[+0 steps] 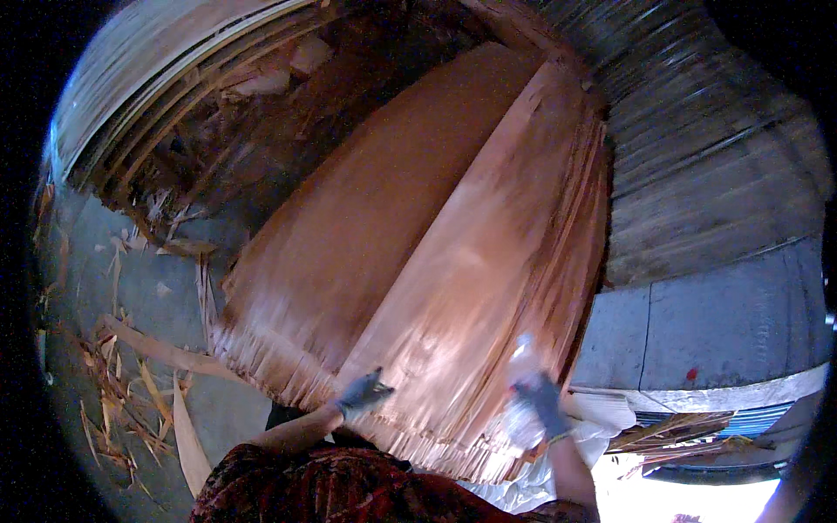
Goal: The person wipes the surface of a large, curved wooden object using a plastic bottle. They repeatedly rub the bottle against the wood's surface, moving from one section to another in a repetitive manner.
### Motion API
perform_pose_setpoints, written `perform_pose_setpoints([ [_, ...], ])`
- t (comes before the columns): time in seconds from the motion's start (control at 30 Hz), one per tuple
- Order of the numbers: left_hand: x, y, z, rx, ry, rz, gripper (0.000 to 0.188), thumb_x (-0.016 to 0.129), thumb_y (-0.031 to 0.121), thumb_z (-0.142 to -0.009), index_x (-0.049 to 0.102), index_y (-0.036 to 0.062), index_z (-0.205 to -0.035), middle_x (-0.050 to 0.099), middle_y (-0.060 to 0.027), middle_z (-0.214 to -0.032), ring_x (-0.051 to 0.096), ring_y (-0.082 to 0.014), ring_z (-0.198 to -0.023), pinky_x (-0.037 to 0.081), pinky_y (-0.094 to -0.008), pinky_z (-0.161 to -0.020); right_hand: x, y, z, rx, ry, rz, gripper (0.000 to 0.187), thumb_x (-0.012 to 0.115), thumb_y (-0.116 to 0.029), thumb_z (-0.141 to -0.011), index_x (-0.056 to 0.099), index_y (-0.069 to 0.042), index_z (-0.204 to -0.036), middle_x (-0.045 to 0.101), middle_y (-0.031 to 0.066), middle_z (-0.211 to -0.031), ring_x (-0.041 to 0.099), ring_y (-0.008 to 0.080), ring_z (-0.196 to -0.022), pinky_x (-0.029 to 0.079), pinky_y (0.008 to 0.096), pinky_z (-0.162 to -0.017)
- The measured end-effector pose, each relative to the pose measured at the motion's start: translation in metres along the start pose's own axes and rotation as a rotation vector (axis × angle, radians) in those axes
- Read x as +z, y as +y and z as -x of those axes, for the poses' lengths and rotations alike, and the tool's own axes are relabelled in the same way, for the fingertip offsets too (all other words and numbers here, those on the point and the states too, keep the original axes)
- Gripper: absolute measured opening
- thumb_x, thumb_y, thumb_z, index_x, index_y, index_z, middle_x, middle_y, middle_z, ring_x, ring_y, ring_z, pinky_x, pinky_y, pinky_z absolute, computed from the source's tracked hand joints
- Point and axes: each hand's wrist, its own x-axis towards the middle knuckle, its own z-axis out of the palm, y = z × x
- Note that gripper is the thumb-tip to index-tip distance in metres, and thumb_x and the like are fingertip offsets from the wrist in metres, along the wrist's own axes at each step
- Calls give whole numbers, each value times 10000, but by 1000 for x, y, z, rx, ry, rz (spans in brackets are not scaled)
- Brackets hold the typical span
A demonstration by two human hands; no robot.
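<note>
In a grey glove, my left hand (364, 394) is just over the near edge of a large stack of reddish-brown wood veneer sheets (471, 253). Its fingers are apart and nothing is in them. My right hand (542, 403), gloved the same way, is closed around a clear plastic bottle (523, 425) held above the stack's near right side. Motion smears this hand and the bottle, whose narrow end points away from me. The top veneer sheets overlap along a lengthwise line, with ragged near ends.
Broken veneer strips (131, 401) litter the grey floor (235, 423) on the left. More stacked wood (200, 78) stands at the far left. To the right are a corrugated wall (697, 174) and a grey ledge (697, 336). White plastic sheeting (558, 471) lies near my right forearm.
</note>
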Motion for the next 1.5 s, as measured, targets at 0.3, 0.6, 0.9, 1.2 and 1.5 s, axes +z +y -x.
perform_pose_setpoints([
  [0.3,64,55,10,44,-143,1300,388,581,70,-810,418,46,-1162,573,-90,-932,582,-202,-790,494,-347,-712,171,-67,81,172,-261,-857,597,746,-171,-674,412,-41,-1152,535,87,-1024,517,180,-940,441,319,-800],
  [0.6,42,47,10,-31,-51,1378,208,576,114,-815,515,60,-1007,602,-101,-836,601,-214,-721,503,-343,-666,175,-66,92,444,-724,-1400,452,630,-156,-784,424,-53,-1174,573,94,-1006,585,210,-862,495,339,-753],
  [0.9,-11,-31,22,224,77,871,408,517,185,-859,364,92,-1225,501,-105,-1156,438,-224,-1111,333,-363,-958,71,-53,-49,23,-369,-472,324,682,-155,-735,532,-55,-1005,578,41,-853,576,129,-706,493,273,-629],
  [1.2,-85,-123,120,136,291,400,356,527,230,-827,525,38,-1127,568,-125,-1073,549,-257,-921,355,-419,-902,-239,-30,-199,282,559,-116,433,656,-299,-708,511,-85,-1055,545,14,-818,507,120,-683,433,281,-597],
  [1.5,-102,-233,198,-441,893,1077,644,557,84,-770,274,109,-1347,587,-88,-1058,578,-234,-815,414,-432,-735,-34,-61,-63,275,1,-208,380,724,-247,-664,554,-52,-942,579,27,-815,557,140,-676,460,288,-587],
])
